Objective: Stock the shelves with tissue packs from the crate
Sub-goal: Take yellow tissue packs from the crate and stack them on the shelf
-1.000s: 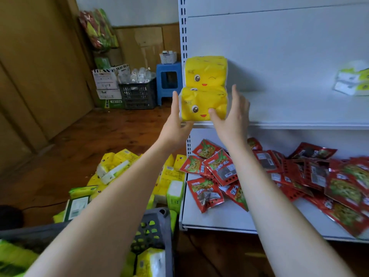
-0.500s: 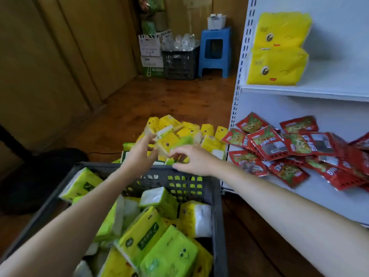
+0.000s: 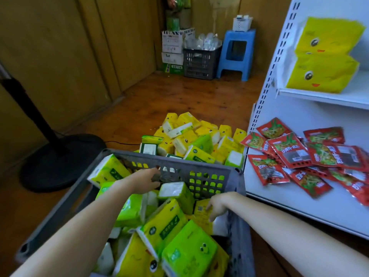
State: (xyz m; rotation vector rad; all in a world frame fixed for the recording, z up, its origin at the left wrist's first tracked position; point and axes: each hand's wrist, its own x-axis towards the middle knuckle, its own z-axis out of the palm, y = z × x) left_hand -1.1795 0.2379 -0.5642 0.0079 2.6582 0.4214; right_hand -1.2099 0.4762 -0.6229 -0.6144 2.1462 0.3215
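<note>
A grey crate full of green and yellow tissue packs stands in front of me. My left hand reaches in near the far wall, fingers stretched out beside a green pack, holding nothing. Over at the crate's right side, the fingers of my right hand touch a yellow pack. Two large yellow tissue packs with faces sit stacked on the upper white shelf at the right.
Several red snack packets lie on the lower white shelf. A heap of tissue packs lies on the wooden floor beyond the crate. A black fan base stands left. A blue stool, dark crate and boxes stand against the back wall.
Both hands left the yellow packs on the upper shelf, came down over the crate's far rim and now reach inside it. My view dropped from the shelf to the crate.
</note>
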